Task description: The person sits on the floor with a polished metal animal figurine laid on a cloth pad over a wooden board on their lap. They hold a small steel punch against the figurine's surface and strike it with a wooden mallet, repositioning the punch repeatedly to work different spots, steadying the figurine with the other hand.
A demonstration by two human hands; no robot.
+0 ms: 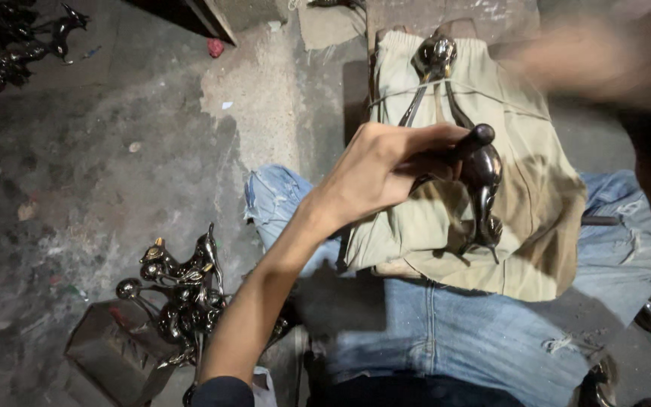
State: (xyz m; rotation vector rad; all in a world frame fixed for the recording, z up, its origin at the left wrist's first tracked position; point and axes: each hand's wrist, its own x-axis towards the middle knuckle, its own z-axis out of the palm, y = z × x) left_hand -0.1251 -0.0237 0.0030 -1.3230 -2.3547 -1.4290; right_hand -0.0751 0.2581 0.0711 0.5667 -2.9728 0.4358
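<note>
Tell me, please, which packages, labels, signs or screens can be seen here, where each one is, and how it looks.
Cardboard box: on the floor at lower left, beside the pile of dark metal figurines; brown, tilted, open, with a reddish patch on one side.
No labels, signs or screens show.
The left hand holds a dark figurine on a cloth-covered block; the right hand is blurred.
</note>
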